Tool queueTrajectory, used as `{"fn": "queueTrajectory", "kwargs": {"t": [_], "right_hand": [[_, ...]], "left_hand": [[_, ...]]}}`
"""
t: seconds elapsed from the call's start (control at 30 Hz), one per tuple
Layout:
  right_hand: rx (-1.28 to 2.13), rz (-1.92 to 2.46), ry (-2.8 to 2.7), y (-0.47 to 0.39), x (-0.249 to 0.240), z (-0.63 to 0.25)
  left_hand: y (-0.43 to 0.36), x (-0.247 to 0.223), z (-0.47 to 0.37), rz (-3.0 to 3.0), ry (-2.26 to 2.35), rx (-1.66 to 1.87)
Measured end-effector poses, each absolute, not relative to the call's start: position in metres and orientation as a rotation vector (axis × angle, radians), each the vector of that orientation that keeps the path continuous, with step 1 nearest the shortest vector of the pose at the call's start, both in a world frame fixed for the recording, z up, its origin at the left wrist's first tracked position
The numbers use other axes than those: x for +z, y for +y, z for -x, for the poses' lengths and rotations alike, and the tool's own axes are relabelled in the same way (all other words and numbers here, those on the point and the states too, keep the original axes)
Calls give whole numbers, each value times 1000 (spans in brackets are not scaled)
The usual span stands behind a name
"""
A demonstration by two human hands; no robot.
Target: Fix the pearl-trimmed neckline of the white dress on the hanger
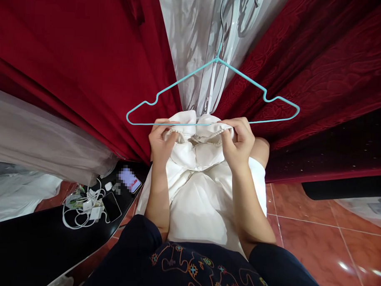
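A white garment with bead-trimmed edges lies over my lap, its upper part raised between my two hands. My left hand pinches the beaded edge on the left, thumb inside and fingers behind. On the right, my right hand grips the other beaded edge the same way. A light blue hanger hangs upright by its hook, and its bottom bar runs across the top of the garment, close to the fingers of both hands. Whether the fingers also touch the bar is unclear.
Red curtains hang left and right, with white straps between them. At the lower left, a black table bears tangled white cables, a dark phone and a lit phone. Red floor tiles show at right.
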State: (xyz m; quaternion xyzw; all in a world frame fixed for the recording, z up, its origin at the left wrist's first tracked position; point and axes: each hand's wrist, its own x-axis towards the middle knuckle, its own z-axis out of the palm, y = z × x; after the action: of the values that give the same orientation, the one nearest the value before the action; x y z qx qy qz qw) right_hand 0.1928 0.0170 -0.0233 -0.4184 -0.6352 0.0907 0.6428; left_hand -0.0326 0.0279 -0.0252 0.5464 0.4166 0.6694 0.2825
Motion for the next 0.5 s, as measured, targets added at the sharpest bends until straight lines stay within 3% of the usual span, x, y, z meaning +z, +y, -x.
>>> {"fn": "queueTrajectory", "kwargs": {"t": [0.27, 0.5], "right_hand": [[223, 940, -1435, 17, -25, -191], [256, 942, -1436, 16, -24, -189]], "left_hand": [[44, -37, 82, -1100, 1547, 1943], [49, 4, 102, -1209, 1494, 2236]]}}
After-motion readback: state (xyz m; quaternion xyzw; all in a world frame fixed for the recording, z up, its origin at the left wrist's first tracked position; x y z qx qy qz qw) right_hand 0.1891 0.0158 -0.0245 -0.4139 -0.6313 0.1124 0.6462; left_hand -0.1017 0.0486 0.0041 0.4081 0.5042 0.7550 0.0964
